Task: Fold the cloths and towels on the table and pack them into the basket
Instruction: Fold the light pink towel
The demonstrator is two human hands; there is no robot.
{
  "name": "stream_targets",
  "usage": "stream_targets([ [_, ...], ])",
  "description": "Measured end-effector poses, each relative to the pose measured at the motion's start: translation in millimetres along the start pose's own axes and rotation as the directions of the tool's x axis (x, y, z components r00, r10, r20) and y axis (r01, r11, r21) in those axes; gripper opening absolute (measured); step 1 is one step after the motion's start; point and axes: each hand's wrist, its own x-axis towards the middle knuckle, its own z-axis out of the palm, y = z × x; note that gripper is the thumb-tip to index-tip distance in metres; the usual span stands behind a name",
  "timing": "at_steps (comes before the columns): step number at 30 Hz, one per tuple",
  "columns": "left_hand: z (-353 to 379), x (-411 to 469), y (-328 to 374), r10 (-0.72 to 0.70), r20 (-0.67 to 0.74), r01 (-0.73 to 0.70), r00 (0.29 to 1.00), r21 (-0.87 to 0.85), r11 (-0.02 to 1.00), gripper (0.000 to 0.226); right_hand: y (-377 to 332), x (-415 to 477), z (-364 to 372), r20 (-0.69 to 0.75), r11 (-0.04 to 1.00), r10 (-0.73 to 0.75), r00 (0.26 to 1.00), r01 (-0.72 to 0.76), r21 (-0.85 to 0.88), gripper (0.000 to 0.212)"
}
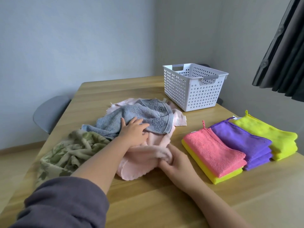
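A loose heap of towels lies mid-table: a grey-blue towel (131,117) on top, a pink towel (139,165) under it, and a green-patterned cloth (69,153) at the left. My left hand (133,132) grips the grey-blue towel's lower edge. My right hand (172,162) pinches a bunched fold of the pink towel. The white perforated basket (194,94) stands at the back right and looks empty. Folded cloths lie to the right: pink over yellow (212,153), a purple stack (243,142), a lime-yellow stack (273,137).
The wooden table (148,195) fills the view. A grey chair (49,111) stands at its left side. A dark curtain (283,55) hangs at the upper right, and walls close in behind the table.
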Motion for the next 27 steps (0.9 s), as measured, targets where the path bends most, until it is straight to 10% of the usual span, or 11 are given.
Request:
stream_targets([
  [3, -2, 6, -3, -0.023, -0.004, 0.023, 1.0, -0.01, 1.0, 0.046, 0, -1, -11, -0.105, 0.876, 0.122, 0.987, -0.057, 0.479, 0.011],
  [5, -1, 7, -4, -0.034, -0.002, 0.034, 0.999, 0.016, 0.999, 0.046, 3, -1, -13, -0.201, 0.876, 0.146, 0.969, -0.033, 0.481, 0.022],
  [8, 3, 7, 4, -0.027, 0.011, 0.027, 1.0, 0.013, 1.0, 0.048, 4, 1, -7, -0.124, 1.0, -0.015, 0.992, 0.016, 0.01, 0.039],
  [11, 11, 3, 13, 0.019, 0.03, -0.019, 0.999, 0.015, 1.0, 0.047, 11, 2, 7, 0.112, 0.881, -0.09, 0.99, 0.131, -0.454, 0.047],
  [15, 8, 3, 10, 0.041, 0.037, -0.039, 0.998, -0.053, 0.998, 0.044, 1, 2, -3, 0.039, 0.993, 0.064, 0.997, -0.068, 0.093, 0.015],
  [20, 7, 6, 3, 0.044, 0.026, -0.042, 0.999, -0.096, 0.994, 0.044, -1, 0, -17, -0.072, 0.695, 0.298, 0.952, -0.165, 0.699, 0.014],
  [27, -2, 0, 7, 0.095, -0.142, -0.143, 0.985, -0.383, 0.913, 0.056, 7, 8, -12, -0.135, 0.704, 0.362, 0.922, -0.176, 0.687, 0.013],
])
